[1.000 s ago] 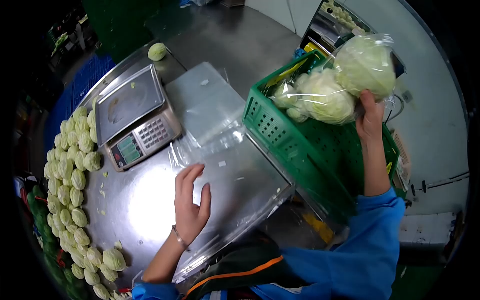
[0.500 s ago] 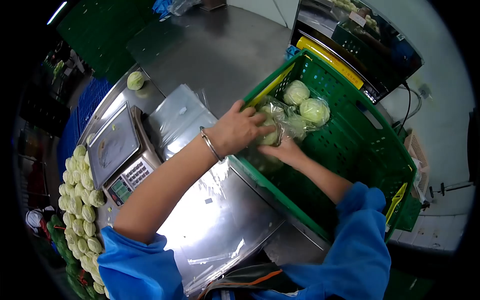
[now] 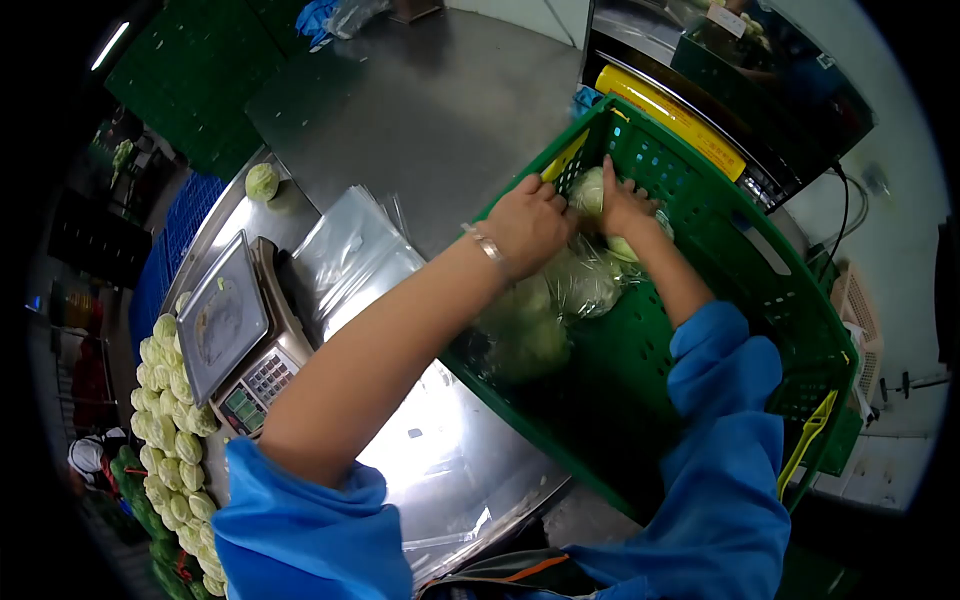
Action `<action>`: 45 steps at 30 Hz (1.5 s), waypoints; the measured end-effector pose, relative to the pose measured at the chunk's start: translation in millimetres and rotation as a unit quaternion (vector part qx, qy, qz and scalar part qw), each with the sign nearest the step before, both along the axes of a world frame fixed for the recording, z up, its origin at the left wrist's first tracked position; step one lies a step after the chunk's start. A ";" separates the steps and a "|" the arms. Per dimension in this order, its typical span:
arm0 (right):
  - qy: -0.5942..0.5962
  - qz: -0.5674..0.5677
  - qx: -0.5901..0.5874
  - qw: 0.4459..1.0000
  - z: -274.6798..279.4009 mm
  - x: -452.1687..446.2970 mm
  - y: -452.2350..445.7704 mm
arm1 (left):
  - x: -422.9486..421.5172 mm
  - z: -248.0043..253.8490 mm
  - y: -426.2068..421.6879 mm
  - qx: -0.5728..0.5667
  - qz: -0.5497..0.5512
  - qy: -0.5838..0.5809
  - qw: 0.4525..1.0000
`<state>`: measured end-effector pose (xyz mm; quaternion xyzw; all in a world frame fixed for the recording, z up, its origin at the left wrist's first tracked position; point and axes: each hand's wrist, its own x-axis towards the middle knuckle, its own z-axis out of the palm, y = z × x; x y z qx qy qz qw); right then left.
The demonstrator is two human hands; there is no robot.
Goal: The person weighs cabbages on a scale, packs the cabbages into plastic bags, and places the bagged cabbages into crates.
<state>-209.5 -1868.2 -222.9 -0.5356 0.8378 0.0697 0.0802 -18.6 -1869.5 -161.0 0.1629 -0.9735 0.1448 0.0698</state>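
Both of my hands are inside the far left end of a green crate (image 3: 690,185). My left hand (image 3: 530,228), with a bracelet at the wrist, has its fingers curled at the crate's left side, close to a clear plastic bag; what it grips is hidden. My right hand (image 3: 628,212) has its fingers spread against cabbages in clear plastic (image 3: 588,192). Below the hands, more bagged cabbage (image 3: 530,330) lies in the crate, partly blurred.
Left of the crate are a stack of clear bags (image 3: 350,250) and a scale (image 3: 225,315) on the metal table (image 3: 400,110). Many cabbages (image 3: 175,440) are piled at the table's left edge, and one cabbage (image 3: 262,182) sits behind the scale.
The bagged cabbages that my right hand held up are now down in the crate. My left hand has come from over the table into the crate. Since half a second ago, my right hand has moved farther back.
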 end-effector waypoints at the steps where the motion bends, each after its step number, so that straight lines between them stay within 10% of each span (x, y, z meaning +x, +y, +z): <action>1: -0.020 0.011 -0.021 1.000 -3.2 -2.3 0.0 | -3.1 -5.9 -3.8 -0.068 -0.001 -0.071 0.995; 7: -0.149 0.049 -0.267 0.951 -12.8 -28.6 35.0 | -10.7 2.0 -6.1 -0.140 -0.022 -0.190 0.971; 15: -0.315 0.087 -0.644 0.692 -51.5 -44.1 33.1 | -28.8 16.8 -20.0 -0.057 -0.053 -0.056 0.995; 20: -0.274 0.129 -0.543 0.784 -42.4 -38.8 28.4 | -64.1 17.9 -24.2 -0.013 0.060 -0.113 0.992; 24: -0.370 0.058 -0.492 0.786 3.3 -51.7 60.1 | -41.1 8.1 -28.0 -0.029 -0.043 0.089 0.995; 27: -0.547 -0.011 -0.347 0.761 7.0 -29.0 102.4 | -13.9 49.6 2.2 0.360 0.067 -0.023 0.930; 29: -0.331 0.124 -0.335 0.874 -3.4 1.3 115.9 | 0.6 37.3 9.8 0.471 0.124 -0.202 0.850; 31: -0.297 0.129 -0.366 0.873 -15.1 10.7 115.2 | 17.2 28.4 30.4 0.348 0.136 -0.175 0.911; 34: -0.526 0.011 -0.369 0.766 -52.9 -5.9 101.0 | 19.8 40.5 41.2 0.326 0.143 -0.208 0.911; 45: -0.601 -0.038 -0.495 0.626 -84.1 -5.6 78.4 | 35.8 27.8 49.0 0.154 0.000 -0.018 0.988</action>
